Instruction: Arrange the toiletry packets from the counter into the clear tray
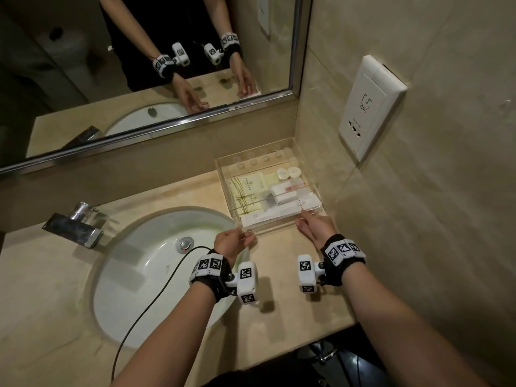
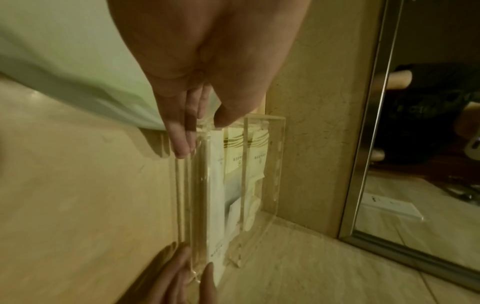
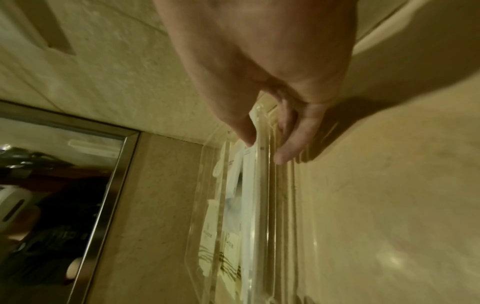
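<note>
- Two hands at the tray's (image 1: 223, 174) near wall, one at each near corner.
- Left hand (image 1: 228, 244): thumb inside the wall, fingers (image 2: 182, 142) straight along the outside, pinching the near-left corner.
- Right hand (image 1: 318, 227): thumb over the rim, fingers (image 3: 291, 150) outside, pinching the near-right corner.
- Tray: clear acrylic, square, shallow, upright walls; sits flat in the counter's (image 1: 55, 275) far right corner, just beside the side wall and below the mirror (image 1: 139, 65).
- Packets (image 1: 279, 212), inside the tray: long white sachets along the near wall, long axis left to right, slightly overlapped; two cream sachets with olive stripes at the left side, long axis running near to far.
- White box (image 1: 283, 197): centre of tray, long axis left to right.
- Two round white caps (image 1: 287, 173): toward the far right.
- Sink (image 1: 156, 275): left of the tray.
</note>
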Demonstrator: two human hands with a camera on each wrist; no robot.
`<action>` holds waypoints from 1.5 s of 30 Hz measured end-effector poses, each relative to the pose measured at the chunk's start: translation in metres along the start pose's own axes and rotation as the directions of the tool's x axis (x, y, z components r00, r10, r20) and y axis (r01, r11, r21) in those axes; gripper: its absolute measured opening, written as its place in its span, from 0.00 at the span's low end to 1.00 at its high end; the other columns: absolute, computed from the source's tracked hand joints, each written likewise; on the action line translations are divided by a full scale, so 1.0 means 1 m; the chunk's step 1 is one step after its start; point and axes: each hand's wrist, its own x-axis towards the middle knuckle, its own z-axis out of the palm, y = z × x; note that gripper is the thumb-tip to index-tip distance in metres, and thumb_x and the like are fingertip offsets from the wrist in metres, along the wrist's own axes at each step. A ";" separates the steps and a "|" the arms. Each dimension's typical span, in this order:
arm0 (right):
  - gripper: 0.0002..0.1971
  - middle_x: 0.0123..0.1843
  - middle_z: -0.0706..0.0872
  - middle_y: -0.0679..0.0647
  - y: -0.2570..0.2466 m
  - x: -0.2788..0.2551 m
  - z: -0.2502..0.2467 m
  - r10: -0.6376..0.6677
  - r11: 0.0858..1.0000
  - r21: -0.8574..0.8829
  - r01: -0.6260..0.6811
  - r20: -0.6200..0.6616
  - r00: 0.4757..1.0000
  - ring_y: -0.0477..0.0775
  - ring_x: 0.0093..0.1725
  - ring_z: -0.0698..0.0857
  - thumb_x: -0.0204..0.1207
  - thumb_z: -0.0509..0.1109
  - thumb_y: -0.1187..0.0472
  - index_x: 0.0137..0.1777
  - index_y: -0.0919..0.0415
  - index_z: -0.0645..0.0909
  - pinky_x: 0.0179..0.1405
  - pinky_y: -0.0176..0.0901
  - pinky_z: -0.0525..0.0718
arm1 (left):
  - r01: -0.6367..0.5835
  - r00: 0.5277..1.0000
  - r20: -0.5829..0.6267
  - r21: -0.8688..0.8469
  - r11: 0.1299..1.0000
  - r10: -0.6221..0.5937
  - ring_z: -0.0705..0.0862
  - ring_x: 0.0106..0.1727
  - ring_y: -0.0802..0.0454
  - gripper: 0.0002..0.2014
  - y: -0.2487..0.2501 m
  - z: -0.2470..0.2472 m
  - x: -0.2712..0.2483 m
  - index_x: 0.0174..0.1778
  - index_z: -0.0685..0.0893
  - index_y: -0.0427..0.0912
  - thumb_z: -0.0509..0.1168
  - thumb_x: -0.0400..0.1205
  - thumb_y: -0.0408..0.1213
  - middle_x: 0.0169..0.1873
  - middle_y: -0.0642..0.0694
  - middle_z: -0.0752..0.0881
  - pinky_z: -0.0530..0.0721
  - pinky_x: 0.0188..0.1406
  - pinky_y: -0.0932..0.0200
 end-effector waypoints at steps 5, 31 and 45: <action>0.09 0.51 0.88 0.61 -0.004 -0.002 -0.004 0.012 0.998 0.060 -0.011 -0.024 1.000 0.56 0.52 0.91 0.76 0.74 0.66 0.53 0.70 0.83 0.55 0.44 0.89 | 0.066 0.998 -0.015 -0.130 0.989 -0.069 0.86 0.45 0.34 0.08 0.008 0.005 -0.006 0.51 0.74 0.21 0.57 0.85 0.25 0.42 0.26 0.82 0.90 0.27 0.56; 0.21 0.59 0.85 0.64 -0.034 0.006 0.015 0.003 0.973 0.227 -0.034 0.134 0.991 0.49 0.50 0.87 0.80 0.67 0.70 0.72 0.75 0.74 0.64 0.41 0.83 | 0.071 0.995 -0.028 -0.417 0.906 -0.091 0.87 0.55 0.43 0.17 0.041 0.026 -0.016 0.68 0.72 0.25 0.54 0.83 0.23 0.54 0.33 0.83 0.90 0.40 0.55; 0.09 0.55 0.83 0.56 -0.046 0.017 0.023 0.098 0.969 0.202 -0.145 0.225 0.970 0.48 0.56 0.83 0.82 0.65 0.69 0.61 0.68 0.79 0.62 0.43 0.83 | 0.134 0.991 0.045 -0.350 0.927 -0.126 0.82 0.55 0.49 0.12 0.047 0.033 -0.032 0.62 0.79 0.35 0.55 0.85 0.27 0.50 0.41 0.82 0.89 0.23 0.58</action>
